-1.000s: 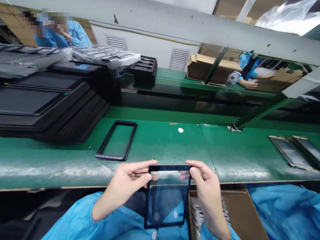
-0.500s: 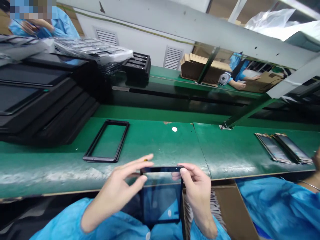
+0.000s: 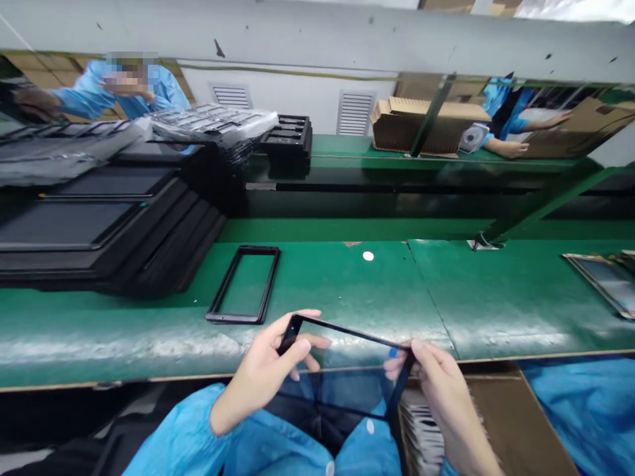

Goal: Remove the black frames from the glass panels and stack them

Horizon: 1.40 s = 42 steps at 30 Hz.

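Observation:
A black-bordered clear tablet touch panel (image 3: 347, 370) is held up in front of my body, its long side running left to right and sloping down to the right. My left hand (image 3: 265, 363) grips the left end, thumb in front and fingers behind the glass. My right hand (image 3: 441, 380) pinches the right end at the upper corner, its fingers showing through the glass near a small blue tab (image 3: 393, 353). Beyond my left hand, black tablet frames (image 3: 268, 284) lie stacked on the green bench (image 3: 342, 284).
Black trays (image 3: 163, 244) holding screens are piled at left. Screen assemblies (image 3: 602, 284) lie at far right. A green post (image 3: 540, 201) rises from the bench. Below the edge stands an open carton (image 3: 516, 416). Co-workers' sleeves (image 3: 169, 89) show across the bench.
The panel has turned from upright to lengthwise. My left hand has closed on its left end; my right hand has shifted to the right end. My view has swung right.

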Motion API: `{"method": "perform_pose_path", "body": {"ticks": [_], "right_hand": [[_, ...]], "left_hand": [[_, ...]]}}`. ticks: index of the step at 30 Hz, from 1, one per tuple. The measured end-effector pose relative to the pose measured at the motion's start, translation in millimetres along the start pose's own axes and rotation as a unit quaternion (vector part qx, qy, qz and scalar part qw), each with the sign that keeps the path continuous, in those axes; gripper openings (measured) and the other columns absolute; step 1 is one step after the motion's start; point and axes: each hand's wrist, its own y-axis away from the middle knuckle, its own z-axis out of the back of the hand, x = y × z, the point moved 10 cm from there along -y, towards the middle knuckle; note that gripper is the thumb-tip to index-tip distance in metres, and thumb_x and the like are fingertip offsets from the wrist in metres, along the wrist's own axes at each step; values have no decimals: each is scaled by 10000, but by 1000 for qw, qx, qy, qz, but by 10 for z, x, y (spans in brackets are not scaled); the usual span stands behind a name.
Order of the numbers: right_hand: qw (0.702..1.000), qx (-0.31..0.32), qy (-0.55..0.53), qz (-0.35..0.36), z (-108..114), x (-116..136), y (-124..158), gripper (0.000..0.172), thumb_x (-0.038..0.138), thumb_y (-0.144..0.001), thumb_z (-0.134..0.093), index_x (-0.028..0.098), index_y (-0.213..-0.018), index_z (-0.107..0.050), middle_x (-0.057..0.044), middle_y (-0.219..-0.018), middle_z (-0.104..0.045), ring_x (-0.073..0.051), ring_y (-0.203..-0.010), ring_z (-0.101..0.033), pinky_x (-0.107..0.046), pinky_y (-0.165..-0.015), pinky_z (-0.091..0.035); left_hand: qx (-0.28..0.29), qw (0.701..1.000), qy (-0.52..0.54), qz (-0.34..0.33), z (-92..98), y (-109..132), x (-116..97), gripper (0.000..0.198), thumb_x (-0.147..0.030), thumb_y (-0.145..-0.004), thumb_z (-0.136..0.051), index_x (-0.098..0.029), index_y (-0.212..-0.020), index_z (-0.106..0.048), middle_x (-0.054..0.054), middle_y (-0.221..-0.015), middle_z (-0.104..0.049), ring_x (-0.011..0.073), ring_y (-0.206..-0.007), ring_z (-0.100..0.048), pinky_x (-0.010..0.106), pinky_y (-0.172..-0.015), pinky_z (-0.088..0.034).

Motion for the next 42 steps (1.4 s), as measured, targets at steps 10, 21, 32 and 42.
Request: {"method": "perform_pose_path", "body": {"ticks": [10, 21, 32, 42], "right_hand": [[984, -65, 82, 146, -118, 408, 144, 477, 614, -882, -689, 231, -601, -739, -31, -530, -755, -204, -555, -732, -290, -678, -608], [981, -68, 94, 155, -124, 397, 181, 460, 574, -917, -655, 239, -609, -724, -20, -535, -748, -207, -517, -697, -299, -599, -575], [987, -81, 63, 125, -27, 267, 300, 310, 487, -833, -796, 234, -1014, -789, -53, -698, -841, -230, -544, -769, -321, -606, -636], [979, -126, 78, 137, 10, 289, 458, 279, 468, -822, -809, 250, -996, -800, -36, -668, -835, -235, -549, -784, -303, -588, -649]], "left_hand": [[-83, 996, 42, 15, 64, 58, 29, 591, -505, -915, -744, -162, -1369, -585, 154, -1013, -839, 214, -665, -770, 231, -477, -555], [-83, 996, 30, 5, 75, 74, 53, 583, -536, -922, -726, -167, -1351, -587, 152, -998, -839, 231, -659, -772, 251, -476, -565], [-124, 941, -238, -205, 49, 77, -468, 623, -328, -990, -660, -344, -1580, -461, 87, -1681, -444, 313, -1498, -481, 505, -1234, -391], [100, 883, -380, -258, -439, -64, -773, 260, -336, -1037, -593, -290, -1068, -847, 49, -987, -844, 262, -933, -777, 501, -1141, -467]]}}
